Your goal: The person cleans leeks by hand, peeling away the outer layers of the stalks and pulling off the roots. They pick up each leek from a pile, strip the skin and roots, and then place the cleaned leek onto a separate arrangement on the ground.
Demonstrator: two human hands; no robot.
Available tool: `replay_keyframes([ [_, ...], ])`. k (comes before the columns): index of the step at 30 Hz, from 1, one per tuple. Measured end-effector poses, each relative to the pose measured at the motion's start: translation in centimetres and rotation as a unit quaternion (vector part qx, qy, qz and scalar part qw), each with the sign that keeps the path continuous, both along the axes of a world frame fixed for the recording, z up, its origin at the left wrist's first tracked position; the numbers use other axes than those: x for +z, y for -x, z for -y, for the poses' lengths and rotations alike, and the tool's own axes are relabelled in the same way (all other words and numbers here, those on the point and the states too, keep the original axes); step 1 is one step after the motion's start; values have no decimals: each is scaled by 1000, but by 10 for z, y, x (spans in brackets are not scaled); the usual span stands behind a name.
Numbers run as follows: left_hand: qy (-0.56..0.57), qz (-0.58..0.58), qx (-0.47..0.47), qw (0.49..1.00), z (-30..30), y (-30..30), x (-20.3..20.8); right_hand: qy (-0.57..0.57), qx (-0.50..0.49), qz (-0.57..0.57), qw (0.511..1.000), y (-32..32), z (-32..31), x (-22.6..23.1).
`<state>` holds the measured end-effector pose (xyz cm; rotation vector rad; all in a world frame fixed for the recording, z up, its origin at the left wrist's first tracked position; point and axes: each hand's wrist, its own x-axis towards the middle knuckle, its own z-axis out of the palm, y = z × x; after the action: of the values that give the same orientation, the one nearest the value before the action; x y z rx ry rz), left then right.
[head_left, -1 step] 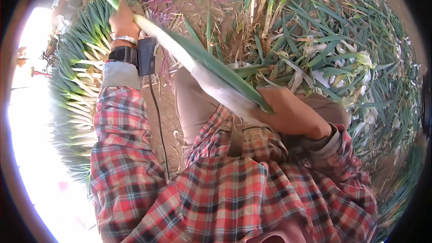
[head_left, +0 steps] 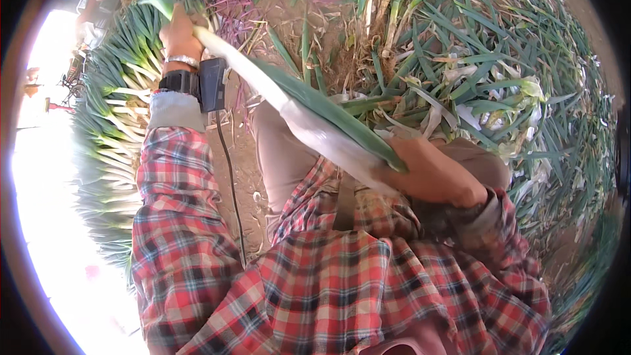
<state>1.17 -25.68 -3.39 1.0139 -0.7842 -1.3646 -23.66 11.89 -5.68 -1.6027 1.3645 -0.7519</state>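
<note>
Toward three o'clock, the right hand (head_left: 427, 171) is softly blurred, its fingertips hidden behind the pale, smeared skin (head_left: 325, 138) of the long onion (head_left: 246, 71); whether they grip it cannot be told. Toward eleven, the onion's upper leaves leave by the top edge, and the left hand (head_left: 181, 36) covers a stretch of its stalk. At one o'clock, the standing bunch (head_left: 394, 6) is cut off above. Glare swallows the outer tips of the onion row (head_left: 121, 135) at nine; a red object (head_left: 59, 106) beyond is too small to identify. The cable (head_left: 229, 184) disappears at the plaid sleeve (head_left: 181, 217) toward seven. At five, the lower edge crops something pink (head_left: 420, 342).
</note>
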Motion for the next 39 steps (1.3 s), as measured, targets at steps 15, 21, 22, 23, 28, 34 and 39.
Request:
replay_keyframes([
  [15, 28, 224, 158, 961, 66, -72, 23, -85, -198, -248, 945, 174, -171, 12],
  [21, 136, 32, 79, 987, 61, -64, 43, 23, -627, -213, 749, 357, -187, -23],
  [22, 149, 13, 31, 988, 50, -47, 36, 60, -630, -242, 735, 355, -167, -22],
  [23, 170, 8, -4, 985, 31, -45, 44, 86, -607, -222, 758, 336, -129, -23],
  [28, 277, -24, -133, 951, -6, -66, 32, 26, -159, 90, 983, 97, 27, -8],
  [34, 123, -428, -234, 864, -71, -14, 47, -19, 103, 70, 992, -8, 27, -47],
  [39, 229, -298, -169, 911, -89, -31, 46, 232, 152, -310, 909, 121, -34, -114],
])
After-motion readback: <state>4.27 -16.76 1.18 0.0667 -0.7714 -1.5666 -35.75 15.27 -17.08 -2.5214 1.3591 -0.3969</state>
